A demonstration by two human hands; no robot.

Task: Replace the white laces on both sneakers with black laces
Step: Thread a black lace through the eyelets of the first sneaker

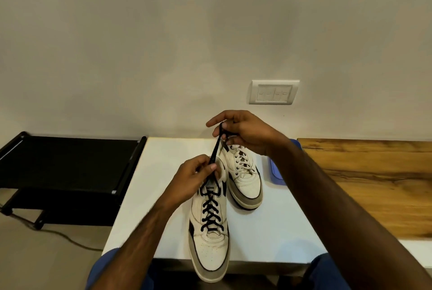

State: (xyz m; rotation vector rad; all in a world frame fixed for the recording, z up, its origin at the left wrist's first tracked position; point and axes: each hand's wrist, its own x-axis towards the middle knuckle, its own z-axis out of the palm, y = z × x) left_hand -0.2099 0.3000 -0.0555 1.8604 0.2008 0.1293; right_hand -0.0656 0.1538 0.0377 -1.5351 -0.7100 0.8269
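A white sneaker lies toe toward me on the white table, laced with a black lace. My left hand pinches the lace just above the top eyelets. My right hand is raised higher and grips the lace's free ends, which run taut between the two hands. Behind and to the right stands a second white sneaker with white laces threaded in it.
A blue lidded container lies at the table's right edge, partly under my right forearm. A black rack stands to the left, a wooden surface to the right. A wall socket plate is behind.
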